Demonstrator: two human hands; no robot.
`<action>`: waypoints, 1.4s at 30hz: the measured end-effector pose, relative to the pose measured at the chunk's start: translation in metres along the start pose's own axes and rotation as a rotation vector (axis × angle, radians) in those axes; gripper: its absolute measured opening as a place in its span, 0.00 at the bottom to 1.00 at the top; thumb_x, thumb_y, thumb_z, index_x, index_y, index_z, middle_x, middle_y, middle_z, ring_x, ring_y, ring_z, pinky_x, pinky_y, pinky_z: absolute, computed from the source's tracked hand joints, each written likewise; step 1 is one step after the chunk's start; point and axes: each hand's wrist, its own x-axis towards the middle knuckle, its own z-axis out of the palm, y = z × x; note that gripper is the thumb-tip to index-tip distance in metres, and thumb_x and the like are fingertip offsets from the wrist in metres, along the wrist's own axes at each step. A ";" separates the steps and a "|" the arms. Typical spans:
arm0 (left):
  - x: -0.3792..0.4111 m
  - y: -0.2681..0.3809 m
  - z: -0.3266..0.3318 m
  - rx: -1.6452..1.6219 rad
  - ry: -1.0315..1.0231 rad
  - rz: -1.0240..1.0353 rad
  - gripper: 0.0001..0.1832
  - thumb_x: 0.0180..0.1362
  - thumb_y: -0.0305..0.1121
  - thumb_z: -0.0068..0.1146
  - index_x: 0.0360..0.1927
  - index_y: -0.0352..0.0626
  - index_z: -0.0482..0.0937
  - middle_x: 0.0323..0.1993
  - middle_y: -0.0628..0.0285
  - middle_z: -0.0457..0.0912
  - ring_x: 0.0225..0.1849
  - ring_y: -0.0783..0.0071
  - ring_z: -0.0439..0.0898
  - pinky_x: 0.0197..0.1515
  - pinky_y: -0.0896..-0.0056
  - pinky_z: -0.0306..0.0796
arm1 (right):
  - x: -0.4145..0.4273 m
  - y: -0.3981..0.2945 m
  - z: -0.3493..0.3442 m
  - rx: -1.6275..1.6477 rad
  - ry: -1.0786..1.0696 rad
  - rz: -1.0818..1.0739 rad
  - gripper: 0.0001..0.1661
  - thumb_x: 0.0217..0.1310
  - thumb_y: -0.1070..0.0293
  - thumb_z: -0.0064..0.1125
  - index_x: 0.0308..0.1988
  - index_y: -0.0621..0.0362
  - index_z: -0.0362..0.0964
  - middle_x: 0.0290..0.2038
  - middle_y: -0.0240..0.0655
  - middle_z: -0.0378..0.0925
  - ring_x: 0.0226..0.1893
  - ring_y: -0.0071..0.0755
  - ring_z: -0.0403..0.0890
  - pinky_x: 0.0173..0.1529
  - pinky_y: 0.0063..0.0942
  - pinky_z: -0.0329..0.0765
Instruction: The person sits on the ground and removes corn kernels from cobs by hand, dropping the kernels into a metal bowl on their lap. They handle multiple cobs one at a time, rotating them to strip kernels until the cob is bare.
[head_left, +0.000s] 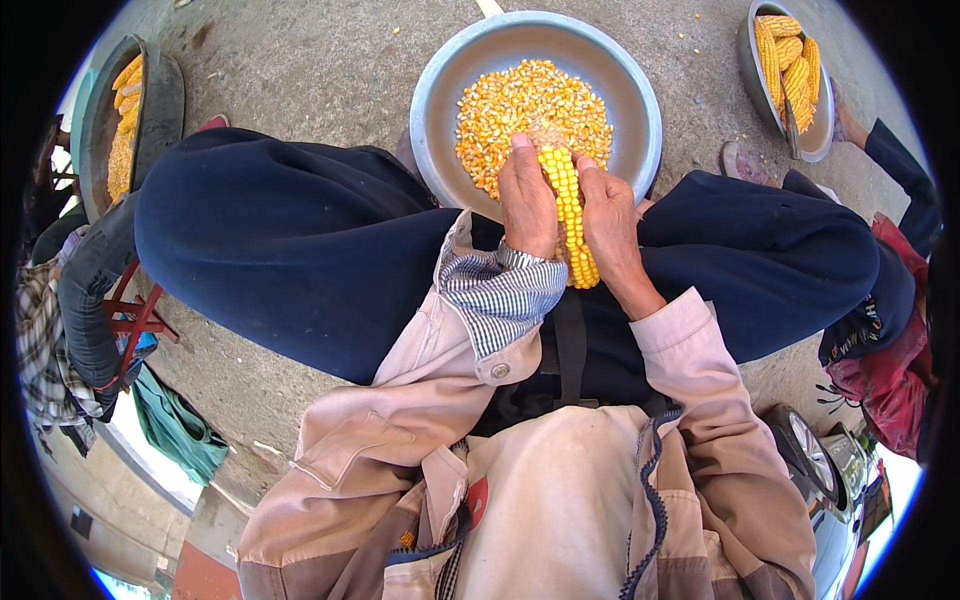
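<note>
Both of my hands grip one ear of yellow corn (571, 214), partly stripped, with rows of kernels along its upper face. My left hand (528, 202) holds its left side, the thumb near the far end. Along the opposite side, my right hand (606, 214) has its thumb and fingers pressed to the kernels. The ear's far end reaches over a round metal basin (435, 112) between my knees. Loose corn kernels (517, 97) cover the middle of the basin's floor, with pale chaff among them near my thumbs. My palms and some fingers are hidden.
At the right, a metal basin (825, 139) holds several corn ears (787, 56) and a tool with a dark handle. A dark rubber-like container (161, 97) at the left holds ears and kernels. People sit on both sides. A car wheel (810, 454) shows at lower right.
</note>
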 end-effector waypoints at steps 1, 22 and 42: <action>0.000 0.001 0.001 -0.017 -0.007 0.009 0.28 0.69 0.52 0.27 0.34 0.38 0.73 0.24 0.67 0.75 0.23 0.82 0.74 0.25 0.79 0.68 | 0.001 0.002 -0.001 0.001 -0.009 0.009 0.24 0.69 0.59 0.39 0.42 0.70 0.73 0.32 0.38 0.76 0.32 0.22 0.74 0.39 0.21 0.70; -0.011 -0.004 0.007 0.155 -0.170 0.070 0.29 0.69 0.49 0.26 0.48 0.31 0.70 0.43 0.51 0.77 0.45 0.63 0.75 0.51 0.66 0.66 | 0.017 0.004 -0.004 0.087 0.097 -0.242 0.18 0.69 0.60 0.43 0.29 0.62 0.64 0.24 0.28 0.64 0.28 0.17 0.62 0.31 0.21 0.65; -0.019 -0.003 0.006 0.285 -0.225 0.132 0.25 0.70 0.44 0.28 0.50 0.30 0.68 0.42 0.55 0.75 0.43 0.73 0.74 0.47 0.73 0.68 | 0.032 -0.005 -0.011 0.014 0.124 -0.170 0.24 0.70 0.61 0.38 0.31 0.69 0.72 0.22 0.32 0.74 0.24 0.18 0.70 0.30 0.22 0.69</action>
